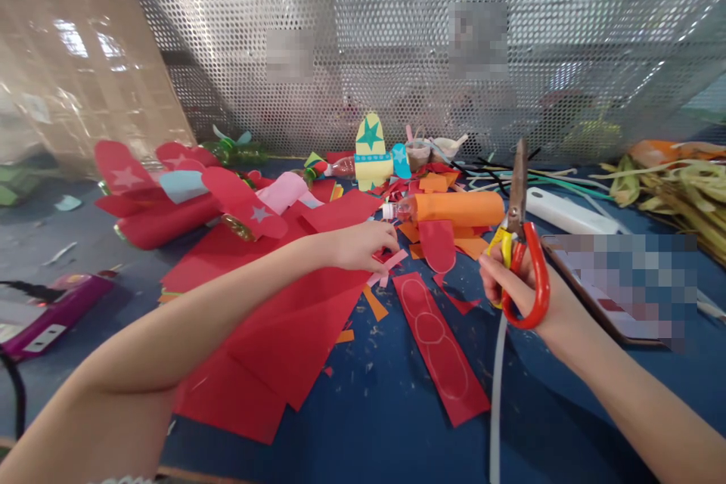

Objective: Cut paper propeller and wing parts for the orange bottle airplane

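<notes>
Up at right of centre, the right hand [513,283] has its fingers wrapped round the metal scissors with red and yellow handles [516,215], blades pointing upward! Over at mid-frame, the left hand [368,246] curls its fingers down at the narrow pink paper strips [391,263]; whether they're pinched or merely touched, I cannot tell. Between the hands, slightly lower, lies the long red paper strip with pale drawn outlines [438,348], slanting across the dark blue table [368,439]. Just above it, a rounded red paper tab [438,246] sits against the clear bottle wrapped in orange paper [459,208]. Large red paper sheets [306,318] spread under the left forearm, left of centre, overlapping one another!
</notes>
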A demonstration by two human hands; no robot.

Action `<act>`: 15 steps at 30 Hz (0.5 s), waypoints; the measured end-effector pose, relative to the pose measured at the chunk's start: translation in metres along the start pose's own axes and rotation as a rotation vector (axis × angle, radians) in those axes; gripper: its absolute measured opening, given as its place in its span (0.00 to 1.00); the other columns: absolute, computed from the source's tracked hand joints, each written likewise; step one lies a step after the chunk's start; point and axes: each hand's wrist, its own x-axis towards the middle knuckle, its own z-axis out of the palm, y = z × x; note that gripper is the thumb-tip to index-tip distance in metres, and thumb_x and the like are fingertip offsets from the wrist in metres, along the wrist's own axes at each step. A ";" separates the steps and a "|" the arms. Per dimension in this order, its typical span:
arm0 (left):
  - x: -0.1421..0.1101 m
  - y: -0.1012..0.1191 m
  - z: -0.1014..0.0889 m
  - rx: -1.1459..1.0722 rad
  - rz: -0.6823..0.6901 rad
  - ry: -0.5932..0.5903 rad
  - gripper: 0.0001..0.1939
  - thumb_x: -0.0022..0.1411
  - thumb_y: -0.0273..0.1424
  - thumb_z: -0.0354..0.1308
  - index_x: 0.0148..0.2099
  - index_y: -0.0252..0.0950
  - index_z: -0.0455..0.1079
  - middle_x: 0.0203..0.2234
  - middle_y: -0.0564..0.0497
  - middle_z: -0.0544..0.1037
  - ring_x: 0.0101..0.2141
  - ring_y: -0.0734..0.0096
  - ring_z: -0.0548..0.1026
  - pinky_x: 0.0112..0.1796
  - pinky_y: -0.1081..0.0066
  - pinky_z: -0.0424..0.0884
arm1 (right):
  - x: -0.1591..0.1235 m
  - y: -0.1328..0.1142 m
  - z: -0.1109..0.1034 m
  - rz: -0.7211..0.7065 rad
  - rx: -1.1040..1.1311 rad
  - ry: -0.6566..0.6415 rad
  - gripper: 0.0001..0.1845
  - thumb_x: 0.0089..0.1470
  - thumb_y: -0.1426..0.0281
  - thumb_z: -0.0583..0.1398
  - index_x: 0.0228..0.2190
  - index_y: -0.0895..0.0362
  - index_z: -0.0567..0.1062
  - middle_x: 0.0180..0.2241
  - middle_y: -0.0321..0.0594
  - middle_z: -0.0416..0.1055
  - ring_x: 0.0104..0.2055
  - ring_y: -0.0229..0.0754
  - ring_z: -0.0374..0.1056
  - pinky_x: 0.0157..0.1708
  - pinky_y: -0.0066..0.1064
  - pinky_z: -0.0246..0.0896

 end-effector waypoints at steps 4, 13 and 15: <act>-0.005 0.001 0.003 -0.057 0.009 0.006 0.05 0.55 0.21 0.57 0.31 0.34 0.73 0.31 0.47 0.76 0.34 0.68 0.72 0.38 0.73 0.65 | 0.000 0.000 0.001 0.018 0.024 0.003 0.21 0.49 0.51 0.64 0.25 0.53 0.64 0.17 0.28 0.64 0.16 0.33 0.60 0.14 0.23 0.55; 0.010 -0.011 -0.001 -0.316 -0.069 0.130 0.06 0.59 0.29 0.56 0.31 0.33 0.69 0.32 0.50 0.78 0.34 0.71 0.75 0.35 0.74 0.68 | -0.001 -0.006 0.001 0.007 -0.013 -0.015 0.20 0.52 0.54 0.62 0.23 0.53 0.62 0.15 0.27 0.62 0.16 0.34 0.59 0.15 0.25 0.54; 0.017 -0.015 -0.006 -0.371 -0.111 0.206 0.05 0.60 0.29 0.55 0.32 0.33 0.68 0.32 0.50 0.78 0.34 0.72 0.76 0.36 0.74 0.69 | -0.001 -0.007 0.001 0.005 -0.018 -0.021 0.20 0.52 0.54 0.62 0.22 0.52 0.62 0.15 0.27 0.62 0.16 0.34 0.59 0.16 0.26 0.54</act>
